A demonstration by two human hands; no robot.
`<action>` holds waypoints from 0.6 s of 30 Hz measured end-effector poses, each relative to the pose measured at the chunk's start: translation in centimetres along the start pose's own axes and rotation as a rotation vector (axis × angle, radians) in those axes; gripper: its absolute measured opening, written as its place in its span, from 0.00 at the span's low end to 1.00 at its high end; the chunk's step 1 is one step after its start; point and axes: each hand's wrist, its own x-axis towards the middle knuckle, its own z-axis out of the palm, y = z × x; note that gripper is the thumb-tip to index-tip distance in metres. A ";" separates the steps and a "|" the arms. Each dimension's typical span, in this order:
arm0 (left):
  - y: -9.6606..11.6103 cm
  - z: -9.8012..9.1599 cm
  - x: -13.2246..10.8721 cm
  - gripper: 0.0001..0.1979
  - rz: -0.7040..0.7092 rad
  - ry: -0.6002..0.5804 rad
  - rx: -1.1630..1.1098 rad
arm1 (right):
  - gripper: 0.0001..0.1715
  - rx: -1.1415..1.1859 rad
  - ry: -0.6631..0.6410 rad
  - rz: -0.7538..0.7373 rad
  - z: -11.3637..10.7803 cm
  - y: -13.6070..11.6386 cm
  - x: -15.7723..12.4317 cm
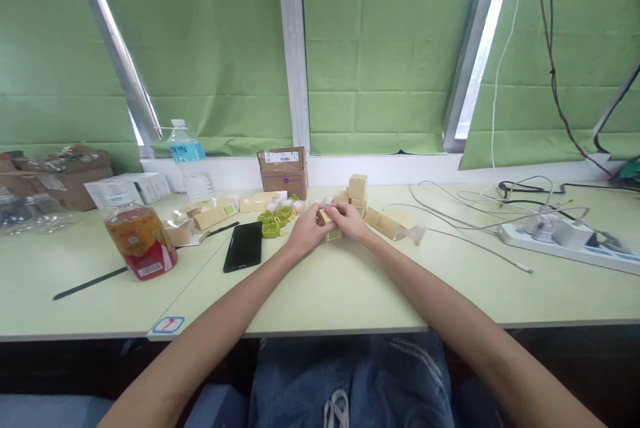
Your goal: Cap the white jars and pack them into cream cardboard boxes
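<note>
Over the middle of the table, my left hand (306, 228) and my right hand (350, 220) come together around a small tan cardboard box (333, 233). Fingers of both are closed on it, and they hide most of its top. Just behind my right hand stand small tan boxes (358, 187), one on top of another. To the left of my left hand lie several green plastic pieces (273, 221), with whitish round items (299, 206) behind them. A flattened tan carton (384, 221) rests to the right of my right hand.
A black phone (243, 247) lies left of my hands. Farther left stand an orange-brown drink bottle (140, 241) and a water bottle (193, 165). At the back is a brown carton (283, 173). Cables and a white power strip (575, 248) occupy the right side.
</note>
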 end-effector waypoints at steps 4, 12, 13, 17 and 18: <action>0.6 -0.3 -0.1 0.16 0.037 -0.022 0.140 | 0.21 -0.065 -0.027 -0.013 -0.2 -0.5 -0.3; 0.7 -0.4 -0.1 0.14 0.123 -0.083 0.339 | 0.17 -0.142 0.041 -0.004 0.5 -0.7 -0.4; 0.6 -0.3 -0.1 0.15 0.117 -0.086 0.340 | 0.18 -0.183 0.077 -0.028 0.6 -0.8 -0.6; 0.2 0.2 0.1 0.17 0.031 -0.054 0.342 | 0.22 -0.396 0.218 -0.208 0.5 -1.4 -1.3; 0.1 0.4 0.0 0.20 0.005 -0.030 0.351 | 0.20 -0.443 0.236 -0.248 0.3 -1.6 -1.4</action>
